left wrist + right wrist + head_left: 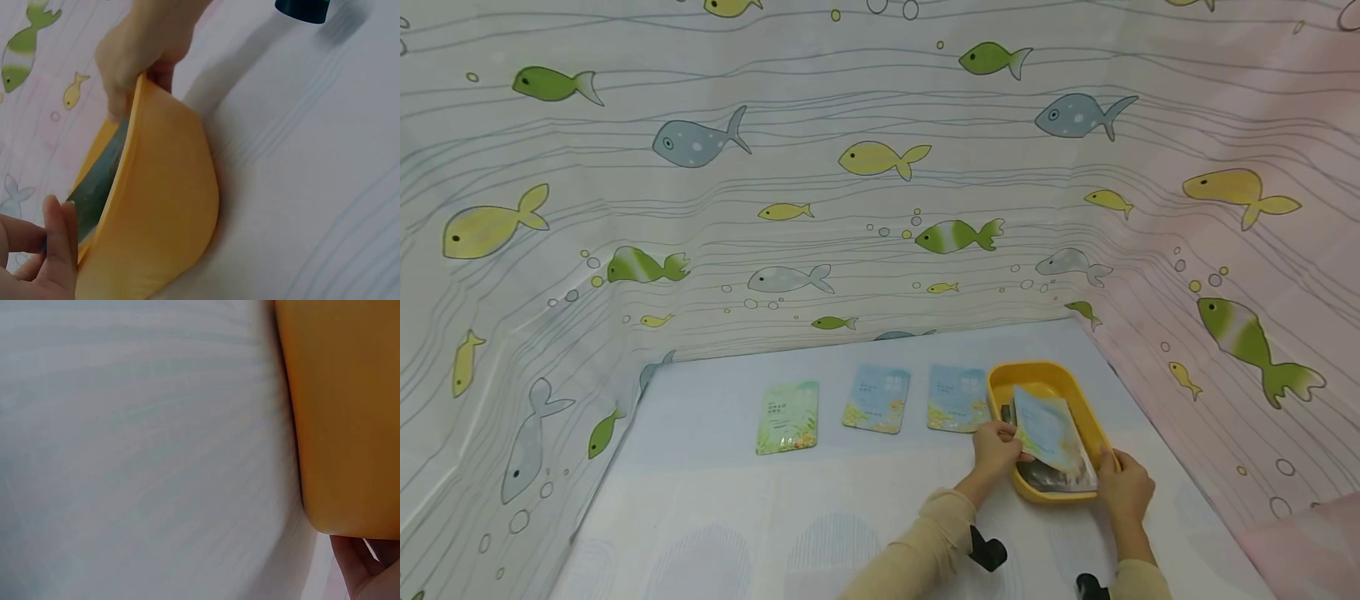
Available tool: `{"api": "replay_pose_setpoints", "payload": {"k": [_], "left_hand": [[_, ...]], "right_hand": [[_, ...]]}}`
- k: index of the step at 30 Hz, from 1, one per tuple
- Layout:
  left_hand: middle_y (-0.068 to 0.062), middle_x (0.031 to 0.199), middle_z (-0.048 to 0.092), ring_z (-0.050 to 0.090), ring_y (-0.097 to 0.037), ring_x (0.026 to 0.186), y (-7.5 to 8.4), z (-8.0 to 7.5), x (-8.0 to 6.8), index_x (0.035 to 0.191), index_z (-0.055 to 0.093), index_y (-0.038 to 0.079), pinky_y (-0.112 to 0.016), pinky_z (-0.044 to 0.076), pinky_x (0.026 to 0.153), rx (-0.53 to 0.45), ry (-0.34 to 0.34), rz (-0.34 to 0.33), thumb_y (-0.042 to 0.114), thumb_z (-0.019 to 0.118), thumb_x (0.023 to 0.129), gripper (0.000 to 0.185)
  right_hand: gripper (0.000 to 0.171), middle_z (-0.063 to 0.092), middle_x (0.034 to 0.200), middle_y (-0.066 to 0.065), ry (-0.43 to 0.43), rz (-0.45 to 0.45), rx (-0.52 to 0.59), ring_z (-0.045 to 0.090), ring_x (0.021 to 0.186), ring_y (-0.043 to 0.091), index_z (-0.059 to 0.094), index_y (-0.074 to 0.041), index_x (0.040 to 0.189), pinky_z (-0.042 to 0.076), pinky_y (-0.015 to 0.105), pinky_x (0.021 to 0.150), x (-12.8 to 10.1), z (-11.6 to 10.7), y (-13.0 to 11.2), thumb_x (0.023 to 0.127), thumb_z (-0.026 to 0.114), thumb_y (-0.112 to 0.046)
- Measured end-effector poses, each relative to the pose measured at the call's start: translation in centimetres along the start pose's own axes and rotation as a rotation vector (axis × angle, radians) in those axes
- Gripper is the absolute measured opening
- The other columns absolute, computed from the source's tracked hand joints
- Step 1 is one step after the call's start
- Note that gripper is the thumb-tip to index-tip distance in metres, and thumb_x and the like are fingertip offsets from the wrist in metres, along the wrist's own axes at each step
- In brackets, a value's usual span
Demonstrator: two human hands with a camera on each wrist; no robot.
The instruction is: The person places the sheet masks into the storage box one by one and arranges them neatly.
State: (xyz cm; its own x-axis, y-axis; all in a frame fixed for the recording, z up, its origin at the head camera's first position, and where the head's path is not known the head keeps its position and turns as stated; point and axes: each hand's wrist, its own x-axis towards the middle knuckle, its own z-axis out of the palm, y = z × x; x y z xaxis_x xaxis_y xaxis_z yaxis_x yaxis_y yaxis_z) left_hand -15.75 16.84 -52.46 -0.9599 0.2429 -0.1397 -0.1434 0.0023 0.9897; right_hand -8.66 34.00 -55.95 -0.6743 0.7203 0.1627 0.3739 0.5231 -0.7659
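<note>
The packet [1047, 431] stands tilted in the yellow tray [1000, 381] at the right of the tabletop [715, 508], its long axis running away from the person. The left hand [997, 447] pinches its near-left edge — plainly the nearer hand, directly at it. The right hand [1124, 486] curls over the tray's near-right rim, just right of the packet. Three more packets [876, 398] lie flat in a row leftward.

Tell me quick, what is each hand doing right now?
Left hand: pinches a sachet in the yellow tub.
Right hand: grips the tub's near corner.
</note>
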Motion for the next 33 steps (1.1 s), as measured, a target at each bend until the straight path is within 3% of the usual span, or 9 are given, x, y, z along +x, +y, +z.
{"api": "replay_pose_setpoints", "payload": {"k": [4, 8, 16, 21, 26, 30, 33], "left_hand": [[-0.008, 0.07, 0.058, 0.067, -0.038, 0.062, 0.1, 0.6, -0.1, 0.094, 0.063, -0.009, -0.045, 0.056, 0.063, 0.012, -0.034, -0.008, -0.014, 0.057, 0.077, 0.018], [-0.012, 0.069, 0.065, 0.068, -0.035, 0.061, 0.3, 0.8, -0.3, 0.092, 0.063, -0.011, -0.039, 0.057, 0.06, 0.063, -0.076, 0.0, -0.012, 0.062, 0.077, 0.015], [-0.009, 0.054, 0.065, 0.064, -0.016, 0.045, 1.0, 0.5, -0.9, 0.094, 0.071, -0.005, -0.017, 0.05, 0.052, 0.477, -0.106, 0.049, 0.006, 0.071, 0.079, 0.019], [-0.007, 0.06, 0.067, 0.064, -0.017, 0.047, 1.0, -0.2, -1.3, 0.09, 0.072, -0.003, -0.018, 0.049, 0.05, 0.418, -0.12, 0.056, 0.006, 0.071, 0.08, 0.013], [-0.014, 0.067, 0.068, 0.064, -0.021, 0.049, 0.6, -1.9, -1.2, 0.088, 0.07, -0.007, -0.023, 0.051, 0.048, 0.262, -0.13, 0.098, 0.0, 0.068, 0.082, 0.01], [-0.018, 0.071, 0.068, 0.064, -0.024, 0.05, 0.0, -4.2, -0.8, 0.09, 0.067, -0.011, -0.025, 0.051, 0.044, 0.178, -0.12, 0.177, -0.002, 0.065, 0.083, 0.012], [-0.015, 0.072, 0.068, 0.064, -0.021, 0.049, -0.4, -6.6, -0.7, 0.091, 0.067, -0.01, -0.024, 0.05, 0.042, 0.183, -0.086, 0.291, -0.001, 0.064, 0.083, 0.012]], "right_hand": [[0.033, 0.058, 0.106, 0.036, 0.008, -0.01, -0.003, 0.05, 0.094, 0.056, 0.061, 0.014, 0.108, 0.039, 0.061, 0.08, -0.1, 0.0, 0.1, 0.094, 0.049, -0.014], [0.032, 0.058, 0.106, 0.036, 0.013, -0.018, -0.006, 0.051, 0.094, 0.056, 0.061, 0.013, 0.107, 0.039, 0.061, 0.08, -0.1, 0.1, 0.1, 0.093, 0.049, -0.013], [0.034, 0.058, 0.105, 0.037, -0.018, -0.012, 0.005, 0.051, 0.092, 0.057, 0.06, 0.015, 0.108, 0.04, 0.06, 0.077, -0.2, 0.1, -0.1, 0.094, 0.048, -0.014], [0.035, 0.057, 0.106, 0.038, -0.023, -0.007, 0.0, 0.052, 0.093, 0.056, 0.059, 0.016, 0.109, 0.041, 0.06, 0.078, -0.2, 0.2, 0.0, 0.095, 0.048, -0.015], [0.036, 0.057, 0.107, 0.037, -0.021, -0.007, 0.006, 0.052, 0.095, 0.055, 0.059, 0.015, 0.109, 0.041, 0.06, 0.08, -0.1, 0.3, 0.0, 0.096, 0.047, -0.017], [0.036, 0.058, 0.106, 0.037, -0.011, -0.006, -0.001, 0.052, 0.095, 0.055, 0.06, 0.014, 0.108, 0.04, 0.059, 0.079, 0.0, 0.2, 0.1, 0.096, 0.046, -0.017], [0.037, 0.058, 0.107, 0.037, -0.014, 0.001, -0.004, 0.051, 0.096, 0.055, 0.059, 0.014, 0.109, 0.04, 0.059, 0.081, 0.0, 0.1, 0.3, 0.096, 0.046, -0.017]]}}
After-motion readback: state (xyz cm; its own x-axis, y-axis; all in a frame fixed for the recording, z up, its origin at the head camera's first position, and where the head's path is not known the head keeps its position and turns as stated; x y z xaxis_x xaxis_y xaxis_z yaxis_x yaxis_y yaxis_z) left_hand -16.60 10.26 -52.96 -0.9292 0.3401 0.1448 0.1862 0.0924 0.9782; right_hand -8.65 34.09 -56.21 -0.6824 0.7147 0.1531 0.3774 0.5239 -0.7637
